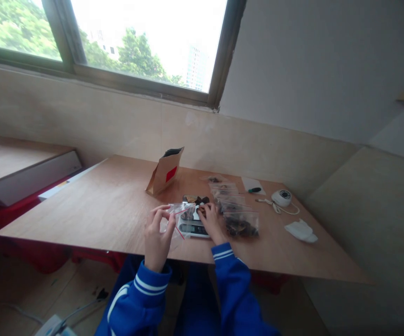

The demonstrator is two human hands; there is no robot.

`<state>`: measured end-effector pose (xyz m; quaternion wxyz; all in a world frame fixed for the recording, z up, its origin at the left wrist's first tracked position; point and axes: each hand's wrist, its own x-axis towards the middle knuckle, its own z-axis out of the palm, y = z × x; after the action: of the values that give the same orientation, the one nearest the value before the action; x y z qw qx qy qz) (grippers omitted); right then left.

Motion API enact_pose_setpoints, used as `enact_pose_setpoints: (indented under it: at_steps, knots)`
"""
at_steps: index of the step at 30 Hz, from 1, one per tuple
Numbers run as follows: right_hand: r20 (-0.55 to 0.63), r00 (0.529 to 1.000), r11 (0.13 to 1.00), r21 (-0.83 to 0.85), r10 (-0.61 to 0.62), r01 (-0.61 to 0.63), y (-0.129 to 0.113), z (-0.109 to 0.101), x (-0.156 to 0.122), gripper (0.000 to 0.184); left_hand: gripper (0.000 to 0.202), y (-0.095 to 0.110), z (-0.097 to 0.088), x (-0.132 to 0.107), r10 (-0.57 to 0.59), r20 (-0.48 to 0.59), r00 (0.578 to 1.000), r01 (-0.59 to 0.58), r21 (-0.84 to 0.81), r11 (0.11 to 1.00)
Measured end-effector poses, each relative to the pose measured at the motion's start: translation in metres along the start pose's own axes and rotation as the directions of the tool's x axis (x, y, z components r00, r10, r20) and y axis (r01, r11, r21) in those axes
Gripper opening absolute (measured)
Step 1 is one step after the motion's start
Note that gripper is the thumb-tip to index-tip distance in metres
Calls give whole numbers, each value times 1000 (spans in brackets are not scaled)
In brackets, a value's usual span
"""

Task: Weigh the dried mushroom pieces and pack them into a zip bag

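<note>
My left hand (157, 235) pinches a small clear zip bag (180, 215) with a red seal strip, holding it over the left side of a small digital scale (193, 227). My right hand (210, 219) rests on the scale's top, fingers curled around dark dried pieces (202, 201) lying there. A row of several filled clear bags (235, 210) with dark contents lies just right of my right hand. Both sleeves are blue with white stripes.
A brown paper pouch (164, 171) with a red label stands open behind the scale. A white round device with a cable (281, 198), a white cloth (301, 231) and a small card with a dark object (254, 186) lie at the right. The wooden table (93, 205) meets a tiled wall.
</note>
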<state>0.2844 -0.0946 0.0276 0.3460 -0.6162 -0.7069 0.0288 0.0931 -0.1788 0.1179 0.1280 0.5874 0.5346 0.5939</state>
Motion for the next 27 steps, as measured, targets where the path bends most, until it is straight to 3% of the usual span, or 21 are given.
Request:
enact_pose_setpoints:
  at_steps: [3,8,13,16,18,20,23,27]
  knots:
    - [-27,1000,998,65,-14,16,0,-2,1,22,22,-1,4,-1,-101,48,994,103,-38,994]
    - [-108,992,948,317,69,-32,-6,-13,8,23,30,-6,8,-6,-317,128,940,326,-52,944]
    - [-109,972,707,703,207,-72,-31,-40,19,32,31,-10,12,-5,-326,121,937,336,-67,940]
    - [-16,989,611,788,144,-76,-58,-63,22,31,28,-9,16,-1,-310,131,942,316,-34,948]
    - [61,998,651,758,10,-53,-76,-78,22,28,26,-7,18,1,-290,139,947,294,-8,956]
    - [128,987,749,663,-102,-8,-91,-88,21,23,25,-5,20,3,-269,144,952,272,1,962]
    - [195,966,877,477,-170,58,-107,-94,19,17,25,-6,22,1,-248,156,956,258,-44,965]
    - [286,933,911,401,-220,92,-117,-88,19,16,25,-16,27,-5,-242,157,958,264,-138,955]
